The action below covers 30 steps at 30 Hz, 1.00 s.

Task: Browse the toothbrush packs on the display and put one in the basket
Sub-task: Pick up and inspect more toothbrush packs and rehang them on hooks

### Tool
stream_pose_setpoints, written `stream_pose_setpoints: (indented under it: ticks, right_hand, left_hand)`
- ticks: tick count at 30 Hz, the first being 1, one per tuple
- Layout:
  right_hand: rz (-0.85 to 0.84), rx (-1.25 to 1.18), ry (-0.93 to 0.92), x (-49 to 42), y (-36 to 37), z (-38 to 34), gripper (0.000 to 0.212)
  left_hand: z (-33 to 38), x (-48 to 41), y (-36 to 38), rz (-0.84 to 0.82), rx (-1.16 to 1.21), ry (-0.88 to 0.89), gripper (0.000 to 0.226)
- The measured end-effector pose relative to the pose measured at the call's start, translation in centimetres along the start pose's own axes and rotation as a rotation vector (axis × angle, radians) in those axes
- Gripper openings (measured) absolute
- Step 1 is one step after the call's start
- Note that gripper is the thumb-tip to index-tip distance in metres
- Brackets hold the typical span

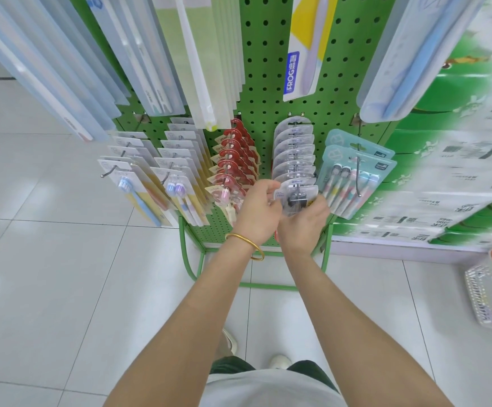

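Head cam looks down a green pegboard display, and both hands are on the front toothbrush pack of the clear-blister row, the one with dark bristles. It hangs on its hook at the very front, which makes sense since the front one is the only pack you can slide off without shifting the rest. The left hand, the one with the gold bangle, has curled fingers pinching the pack's upper left edge. The right hand cups the lower right side with fingers curled round it, though the tips are hidden behind the plastic, so I can't tell exactly how they sit. My guess is two hands because these blisters are floppy and the hang hole snags on the hook's upturned end. Red packs hang just to the left and a teal multi-pack just to the right. The basket sits on the floor well off to the right, so nothing's in it from this rack yet as far as I can see.
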State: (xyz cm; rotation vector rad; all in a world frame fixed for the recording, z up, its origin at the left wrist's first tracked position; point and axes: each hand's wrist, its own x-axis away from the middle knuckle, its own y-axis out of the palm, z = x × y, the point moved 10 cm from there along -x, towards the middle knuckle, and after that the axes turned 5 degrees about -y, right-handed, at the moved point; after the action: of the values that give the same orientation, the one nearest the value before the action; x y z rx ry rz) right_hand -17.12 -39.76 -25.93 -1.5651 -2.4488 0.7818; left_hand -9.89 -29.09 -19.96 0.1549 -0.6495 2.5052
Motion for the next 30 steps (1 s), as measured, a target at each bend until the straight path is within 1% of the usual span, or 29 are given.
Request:
stream_pose_setpoints:
  ticks: [6, 11, 17, 21, 24, 27, 29, 30]
  right_hand:
    - [-0.036, -0.013, 0.033, 0.6, 0.0, 0.2, 0.078]
    - [-0.071, -0.004, 0.02, 0.2, 0.0, 0.3, 0.076]
    - [-0.116, 0.04, 0.028, 0.1, -0.4, 0.5, 0.09]
    - [-0.112, 0.051, 0.027, 0.7, -1.5, 0.5, 0.09]
    - [-0.055, 0.047, -0.029, 1.7, -2.8, 0.1, 0.083]
    - [-0.014, 0.066, -0.093, 3.2, -3.3, -0.6, 0.066]
    - [-0.034, 0.06, -0.111, 4.1, -3.0, -1.1, 0.052]
    - [-0.069, 0.049, -0.119, 4.5, -2.5, -1.4, 0.043]
  left_hand:
    - [-0.1, 0.3, 0.1, -0.006, -0.014, -0.008, 0.039]
    - [-0.2, 0.6, 0.3, -0.011, -0.012, -0.007, 0.038]
    - [-0.1, 1.0, 0.5, -0.007, 0.001, -0.011, 0.039]
    - [-0.2, 1.7, 0.1, 0.03, 0.021, -0.002, 0.038]
    - [-0.5, 2.5, -0.6, 0.078, 0.052, 0.017, 0.036]
    - [-1.6, 3.2, -1.6, 0.136, 0.081, 0.013, 0.036]
    - [-2.4, 3.7, -2.5, 0.183, 0.102, 0.004, 0.034]
    - [-2.8, 4.0, -3.1, 0.21, 0.112, 0.003, 0.033]
